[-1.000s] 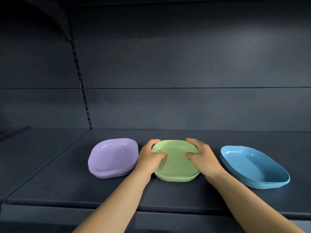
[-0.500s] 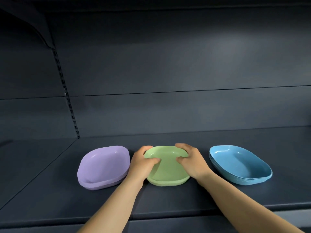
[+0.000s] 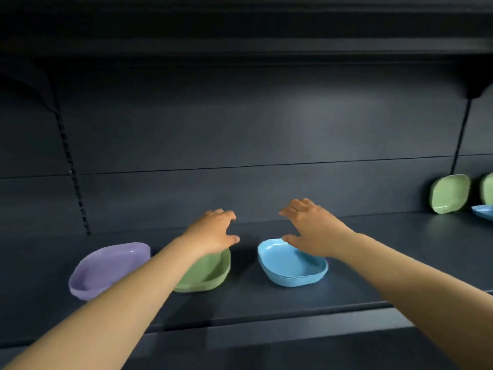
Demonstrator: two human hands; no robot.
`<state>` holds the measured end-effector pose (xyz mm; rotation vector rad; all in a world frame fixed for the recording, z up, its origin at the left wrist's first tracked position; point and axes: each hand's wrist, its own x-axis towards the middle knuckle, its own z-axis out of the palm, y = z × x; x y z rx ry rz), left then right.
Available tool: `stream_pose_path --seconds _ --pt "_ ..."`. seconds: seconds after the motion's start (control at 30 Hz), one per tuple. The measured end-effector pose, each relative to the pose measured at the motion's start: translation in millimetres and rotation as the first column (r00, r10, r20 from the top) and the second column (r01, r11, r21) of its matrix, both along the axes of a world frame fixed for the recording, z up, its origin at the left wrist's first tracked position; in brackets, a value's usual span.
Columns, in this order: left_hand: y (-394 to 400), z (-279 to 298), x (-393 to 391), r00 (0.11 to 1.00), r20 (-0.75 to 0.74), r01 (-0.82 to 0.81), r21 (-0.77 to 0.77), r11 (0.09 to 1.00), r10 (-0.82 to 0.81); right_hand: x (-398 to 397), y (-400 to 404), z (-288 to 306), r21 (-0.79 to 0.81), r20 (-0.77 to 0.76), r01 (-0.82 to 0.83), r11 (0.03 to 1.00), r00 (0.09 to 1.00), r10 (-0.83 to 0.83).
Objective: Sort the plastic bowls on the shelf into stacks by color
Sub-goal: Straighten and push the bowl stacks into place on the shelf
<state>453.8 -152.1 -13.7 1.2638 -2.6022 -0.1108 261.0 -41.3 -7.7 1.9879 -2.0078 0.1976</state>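
Three stacks are sitting in a row on the shelf (image 3: 266,303), one colour each, likely spaced so colours stay apart: purple stack (image 3: 106,268) at left, green stack (image 3: 210,273) in the middle, blue stack (image 3: 292,265) to the right. More bowls are leaning at the far right: a green bowl (image 3: 449,193), with a blue one (image 3: 484,210) below it, unsorted by the look.

Left hand (image 3: 213,232) is hovering over the green stack, fingers spread, holding nothing. Right hand (image 3: 310,225) is hovering above the blue stack, fingers loose and wide, touching nothing I can confirm.
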Motion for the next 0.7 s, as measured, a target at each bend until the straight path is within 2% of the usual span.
stream_pose_path --seconds 0.1,0.43,0.7 --pt "30.7 4.9 -43.9 1.0 0.0 0.03 -0.02 0.999 -0.03 -46.6 35.3 7.7 0.008 -0.041 0.051 0.999 0.998 -0.051" --pt "159.4 2.8 -233.6 0.989 -0.042 0.143 -0.023 0.989 -0.144 -233.9 185.4 8.8 0.047 -0.026 0.193 0.98 0.981 -0.192" --pt "221.9 -9.2 -370.6 0.964 -0.074 0.259 0.079 0.963 -0.254 -341.1 274.6 -4.4 0.047 -0.022 0.319 0.946 0.948 -0.319"
